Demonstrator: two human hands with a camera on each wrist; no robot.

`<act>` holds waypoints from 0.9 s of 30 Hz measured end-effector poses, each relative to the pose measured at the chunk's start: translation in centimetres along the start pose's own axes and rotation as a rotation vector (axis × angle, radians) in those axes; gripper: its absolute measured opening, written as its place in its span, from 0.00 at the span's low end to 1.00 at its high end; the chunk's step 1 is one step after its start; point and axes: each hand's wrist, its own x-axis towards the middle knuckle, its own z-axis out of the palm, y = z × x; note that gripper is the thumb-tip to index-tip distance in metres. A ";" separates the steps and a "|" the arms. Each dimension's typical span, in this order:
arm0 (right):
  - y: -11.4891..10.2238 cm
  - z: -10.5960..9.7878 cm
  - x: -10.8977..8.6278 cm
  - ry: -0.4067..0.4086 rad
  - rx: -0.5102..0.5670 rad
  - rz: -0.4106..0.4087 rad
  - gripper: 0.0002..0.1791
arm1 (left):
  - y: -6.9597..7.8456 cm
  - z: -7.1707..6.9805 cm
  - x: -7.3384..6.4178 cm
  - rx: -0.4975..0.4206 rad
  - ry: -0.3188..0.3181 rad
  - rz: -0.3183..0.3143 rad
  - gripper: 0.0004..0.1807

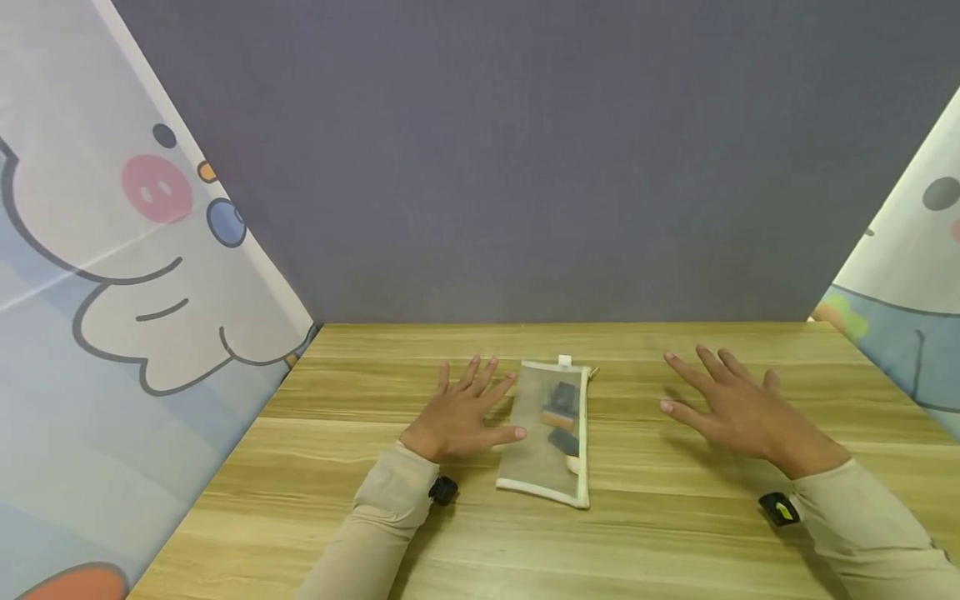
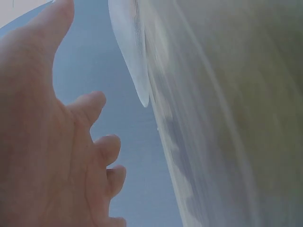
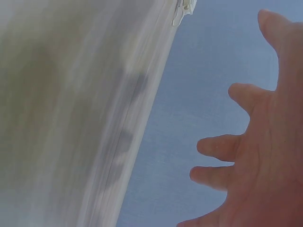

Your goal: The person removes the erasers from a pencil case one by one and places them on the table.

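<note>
A see-through mesh zip pouch (image 1: 536, 454) with cream edging lies on the wooden table. Inside it show a dark block-like item with a tan edge (image 1: 558, 418) and another dark piece with a pale tip; their kind is hard to make out. My left hand (image 1: 461, 419) hovers palm down at the pouch's left side, fingers spread, its thumb reaching over the mesh. To the right of the pouch and apart from it, my right hand (image 1: 738, 411) is held above the table with fingers spread. In both wrist views each palm faces the tabletop, holding nothing.
The wood-grain table (image 1: 300, 517) ends at a grey-blue upright panel (image 1: 555, 167) at the back. Cartoon-printed sheets hang at the left (image 1: 97, 233) and the right (image 1: 915, 333). A zip pull sits at the pouch's upper right corner.
</note>
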 end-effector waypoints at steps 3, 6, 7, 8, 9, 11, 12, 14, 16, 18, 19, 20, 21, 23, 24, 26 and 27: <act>-0.3 0.0 -0.1 0.006 0.009 -0.014 0.42 | 0.2 0.0 0.1 -0.006 0.004 0.025 0.50; -0.5 0.1 0.0 0.011 0.023 -0.022 0.42 | 0.5 0.1 0.2 -0.007 0.003 0.042 0.49; -0.6 0.1 0.0 0.015 0.022 -0.026 0.42 | 0.6 0.1 0.2 -0.010 0.002 0.047 0.49; -0.7 0.2 0.0 0.015 0.029 -0.032 0.42 | 0.7 0.2 0.2 -0.011 0.001 0.052 0.49; -0.8 0.3 0.0 0.014 0.032 -0.034 0.41 | 0.8 0.3 0.3 -0.015 -0.002 0.056 0.48; -0.9 0.5 0.0 0.012 0.033 -0.042 0.41 | 1.0 0.4 0.4 -0.031 -0.008 0.067 0.48; -1.0 0.5 0.0 0.015 0.028 -0.049 0.41 | 1.1 0.5 0.5 -0.038 -0.012 0.071 0.48; -1.2 0.7 -0.1 0.026 0.022 -0.064 0.41 | 1.4 0.6 0.6 -0.046 -0.019 0.074 0.47; -1.2 0.9 0.0 0.050 0.008 -0.086 0.40 | 1.6 0.7 0.7 -0.050 -0.026 0.072 0.47; -1.3 1.0 0.1 0.077 0.005 -0.114 0.39 | 1.9 0.7 0.7 -0.047 -0.037 0.064 0.47; -1.3 1.1 0.2 0.086 0.008 -0.124 0.39 | 2.0 0.6 0.8 -0.048 -0.042 0.062 0.47; -1.4 1.1 0.3 0.093 0.013 -0.135 0.38 | 2.1 0.5 0.8 -0.051 -0.049 0.061 0.46; -1.4 1.1 0.4 0.097 0.015 -0.145 0.38 | 2.2 0.5 0.9 -0.056 -0.054 0.062 0.46; -1.6 1.2 0.6 0.096 0.024 -0.154 0.38 | 2.4 0.4 1.0 -0.066 -0.051 0.070 0.45; -1.7 1.3 0.7 0.092 0.029 -0.154 0.37 | 2.5 0.4 1.1 -0.069 -0.048 0.077 0.45; -1.9 1.3 0.8 0.086 0.040 -0.153 0.37 | 2.6 0.3 1.2 -0.078 -0.040 0.090 0.44; -2.0 1.4 0.8 0.080 0.047 -0.151 0.37 | 2.7 0.3 1.3 -0.079 -0.034 0.096 0.43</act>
